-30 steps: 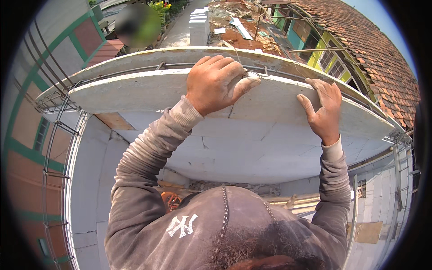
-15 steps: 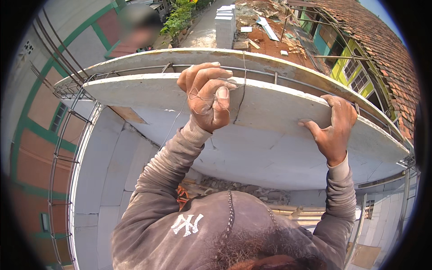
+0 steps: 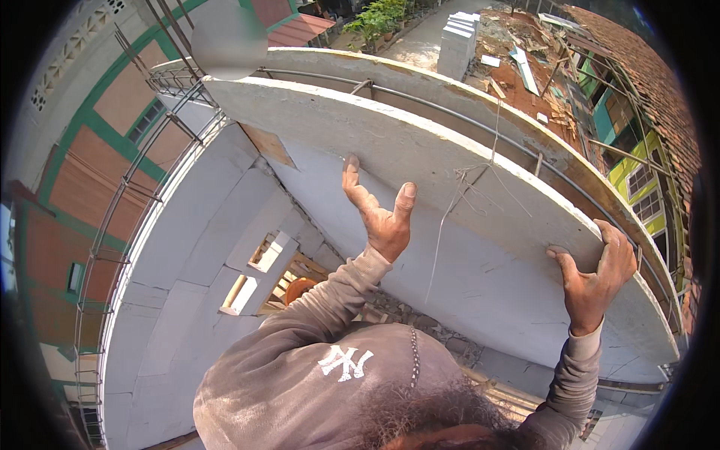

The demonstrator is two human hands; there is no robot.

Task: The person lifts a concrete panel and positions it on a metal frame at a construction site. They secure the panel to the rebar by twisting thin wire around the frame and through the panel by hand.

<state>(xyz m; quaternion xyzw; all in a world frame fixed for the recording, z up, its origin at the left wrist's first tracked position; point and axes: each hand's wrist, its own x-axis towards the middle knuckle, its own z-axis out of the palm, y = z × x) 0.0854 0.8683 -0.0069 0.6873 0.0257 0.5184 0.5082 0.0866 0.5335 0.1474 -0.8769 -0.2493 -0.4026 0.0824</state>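
My right hand (image 3: 600, 277) clasps the top edge of a grey, dusty formwork board (image 3: 405, 142), its thumb on the near face and its fingers over the rim. My left hand (image 3: 382, 217) is open before the board's lower part, fingers and thumb spread, with nothing held; whether its fingertips touch the board I cannot tell. Between the hands a tangle of thin tie wire (image 3: 469, 180) lies against the board, one strand running over the top edge and a long end hanging down. Behind stands a second board (image 3: 427, 94), with a steel bar (image 3: 315, 76) in the gap between them.
Pale block walls (image 3: 187, 225) meet below the board at the left. A rebar cage (image 3: 112, 225) rises along the outer left edge. Beyond the boards are stacked pale blocks (image 3: 454, 49), scattered rubble and a tiled roof (image 3: 637, 67). A blurred shape (image 3: 229, 37) covers the upper left.
My left hand has let go of the wire and come down off the board's top edge, its fingers opening. The right hand keeps its grip. The whole view has turned and shifted.
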